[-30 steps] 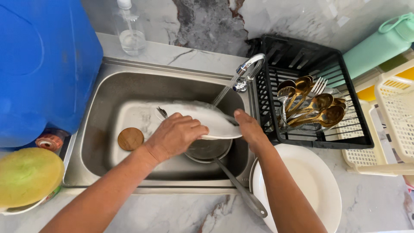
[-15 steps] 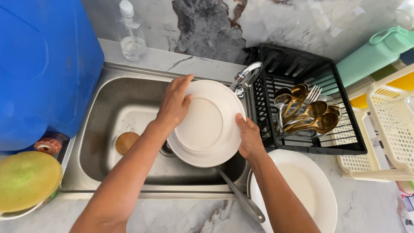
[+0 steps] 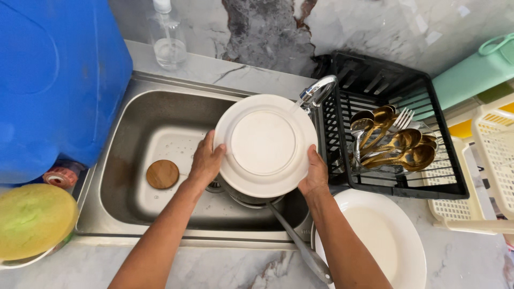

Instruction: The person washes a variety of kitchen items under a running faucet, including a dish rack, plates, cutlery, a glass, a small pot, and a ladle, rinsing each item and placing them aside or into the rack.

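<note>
I hold a round white plate (image 3: 265,143) over the steel sink (image 3: 134,115), its underside facing up toward me. My left hand (image 3: 206,160) grips the plate's left rim and my right hand (image 3: 316,172) grips its right rim. The chrome tap (image 3: 317,92) curves down just behind the plate's upper right edge. Under the plate sits a metal pot (image 3: 246,197) whose long handle (image 3: 300,246) reaches out over the sink's front edge. A round wooden coaster (image 3: 162,174) lies in the basin to the left of my left hand.
A black dish rack (image 3: 407,182) on the right holds several gold spoons and a fork (image 3: 393,142). A large white plate (image 3: 383,241) lies on the counter at front right. A blue container (image 3: 53,75) stands left, with a clear pump bottle (image 3: 168,40) behind the sink and a yellow-green lid (image 3: 32,219) at front left.
The plate went from lying low in the sink to being lifted and turned over; my left hand slid from its top rim down to its left rim.
</note>
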